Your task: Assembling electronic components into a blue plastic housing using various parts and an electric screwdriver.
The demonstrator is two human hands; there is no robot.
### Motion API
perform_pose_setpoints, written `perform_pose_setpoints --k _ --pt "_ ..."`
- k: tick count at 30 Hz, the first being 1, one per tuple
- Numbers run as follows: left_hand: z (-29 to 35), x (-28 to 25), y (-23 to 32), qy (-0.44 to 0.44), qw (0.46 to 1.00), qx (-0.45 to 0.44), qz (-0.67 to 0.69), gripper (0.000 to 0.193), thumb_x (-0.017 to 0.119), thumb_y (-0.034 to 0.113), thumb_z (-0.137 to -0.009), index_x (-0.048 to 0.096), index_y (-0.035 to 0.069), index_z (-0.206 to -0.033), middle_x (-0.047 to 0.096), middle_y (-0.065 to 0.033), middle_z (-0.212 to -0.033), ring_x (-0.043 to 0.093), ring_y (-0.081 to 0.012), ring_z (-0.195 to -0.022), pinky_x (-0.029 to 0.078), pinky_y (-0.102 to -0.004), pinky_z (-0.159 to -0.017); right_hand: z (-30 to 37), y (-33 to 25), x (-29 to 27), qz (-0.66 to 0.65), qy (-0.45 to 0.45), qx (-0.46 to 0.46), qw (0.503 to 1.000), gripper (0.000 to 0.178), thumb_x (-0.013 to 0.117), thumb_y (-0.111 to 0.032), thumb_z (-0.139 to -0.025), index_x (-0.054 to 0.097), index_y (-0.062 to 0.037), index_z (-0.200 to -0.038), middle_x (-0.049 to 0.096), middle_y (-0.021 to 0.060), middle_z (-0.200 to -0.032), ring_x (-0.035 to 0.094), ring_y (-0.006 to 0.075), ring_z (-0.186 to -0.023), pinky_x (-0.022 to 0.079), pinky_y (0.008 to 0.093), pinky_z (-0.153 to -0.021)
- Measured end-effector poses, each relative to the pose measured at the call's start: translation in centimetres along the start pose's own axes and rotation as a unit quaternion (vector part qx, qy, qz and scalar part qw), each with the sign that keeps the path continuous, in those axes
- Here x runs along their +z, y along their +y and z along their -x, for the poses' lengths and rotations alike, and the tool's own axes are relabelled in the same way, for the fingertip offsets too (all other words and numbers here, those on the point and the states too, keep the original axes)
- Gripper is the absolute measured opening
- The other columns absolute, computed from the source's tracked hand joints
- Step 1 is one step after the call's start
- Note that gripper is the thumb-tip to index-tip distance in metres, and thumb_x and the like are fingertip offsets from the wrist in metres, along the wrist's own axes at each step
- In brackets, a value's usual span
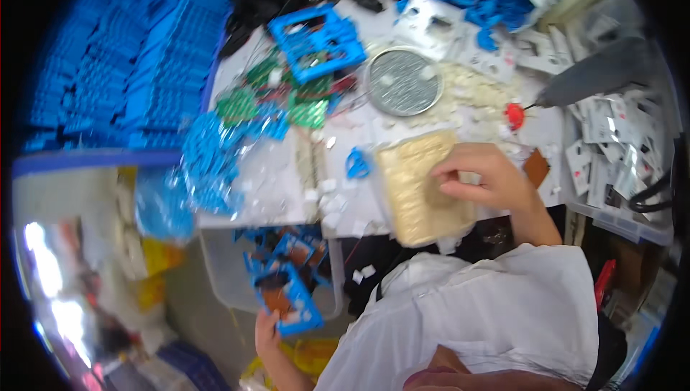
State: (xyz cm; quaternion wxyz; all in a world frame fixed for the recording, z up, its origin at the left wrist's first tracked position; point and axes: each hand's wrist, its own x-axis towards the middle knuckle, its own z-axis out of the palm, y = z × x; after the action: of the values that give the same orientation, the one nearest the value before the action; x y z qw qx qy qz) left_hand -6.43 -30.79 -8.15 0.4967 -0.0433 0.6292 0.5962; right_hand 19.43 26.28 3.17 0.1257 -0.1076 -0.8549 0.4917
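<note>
My left hand [267, 330] had its fingers closed on the lower left edge of a rectangular blue plastic frame with a brown panel inside [287, 305]; the frame hung tilted over the near part of a translucent plastic bin [335, 306], its long axis slanting steeply, far end leaning left, near end toward my right; my right hand [489, 175] was half curled, thumb near the fingertips, above a cream, rough-surfaced rectangular block [413, 190]; I could not tell whether it pinched anything; the block's long axis ran away from me; beyond it lay a round, silvery shallow dish [404, 80]; tall blue plastic stacks [154, 67] stood far left.
</note>
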Motion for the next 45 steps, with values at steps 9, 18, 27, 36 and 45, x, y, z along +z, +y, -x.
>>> perform_pose_setpoints --k 9,18,27,36,45 --pt "-7.2 -7.5 -18.5 0.193 0.809 0.204 -0.516 0.048 0.065 0.024 -0.101 0.054 0.0 -0.141 0.068 -0.0155 -0.123 0.07 -0.0274 -0.099 0.059 -0.0428 -0.085 -0.3 6.1 -3.8 -0.037 0.239 0.114 0.964 0.024 0.072 -0.01 -0.095 0.073 0.0015 -0.116 0.075 0.008 -0.099 0.068 0.0103 -0.084 0.055 0.0267 -0.076" --pt "-15.9 -7.6 -14.9 0.128 0.858 0.072 -0.492 0.042 0.068 0.033 -0.101 0.065 -0.001 -0.125 0.071 -0.0122 -0.11 0.067 -0.0196 -0.088 0.054 -0.0332 -0.08 -3.1 16.9 -7.6 0.378 0.393 0.077 0.835 0.04 0.076 -0.02 -0.084 0.071 -0.006 -0.121 0.069 0.0115 -0.116 0.06 0.0318 -0.109 0.048 0.0427 -0.097" --pt "-8.6 12.4 5.3 0.139 0.864 0.203 -0.439 0.031 0.066 0.009 -0.099 0.066 -0.003 -0.127 0.073 -0.0131 -0.11 0.068 -0.0171 -0.092 0.053 -0.0297 -0.079 -6.0 17.9 -11.7 0.442 0.364 0.096 0.814 0.061 0.082 -0.026 -0.08 0.063 -0.0075 -0.135 0.068 0.0135 -0.123 0.06 0.0317 -0.114 0.048 0.0422 -0.099" --pt "-6.7 24.3 7.3 -0.066 0.779 0.383 -0.492 0.024 0.069 0.001 -0.091 0.071 -0.001 -0.115 0.073 -0.0141 -0.103 0.07 -0.0269 -0.087 0.054 -0.0358 -0.075 6.4 4.2 1.7 0.149 0.251 0.13 0.947 0.063 0.084 -0.019 -0.075 0.059 -0.0059 -0.131 0.065 0.0137 -0.116 0.063 0.0354 -0.102 0.05 0.0448 -0.089" --pt "-12.2 36.2 7.7 -0.226 0.645 0.565 -0.463 0.031 0.077 0.003 -0.082 0.07 0.006 -0.112 0.07 -0.0094 -0.109 0.066 -0.0302 -0.093 0.048 -0.0428 -0.081 5.3 1.9 7.0 0.278 0.149 0.09 0.945 0.063 0.085 -0.023 -0.072 0.062 -0.0101 -0.129 0.064 0.0076 -0.119 0.053 0.0345 -0.115 0.041 0.0475 -0.097"
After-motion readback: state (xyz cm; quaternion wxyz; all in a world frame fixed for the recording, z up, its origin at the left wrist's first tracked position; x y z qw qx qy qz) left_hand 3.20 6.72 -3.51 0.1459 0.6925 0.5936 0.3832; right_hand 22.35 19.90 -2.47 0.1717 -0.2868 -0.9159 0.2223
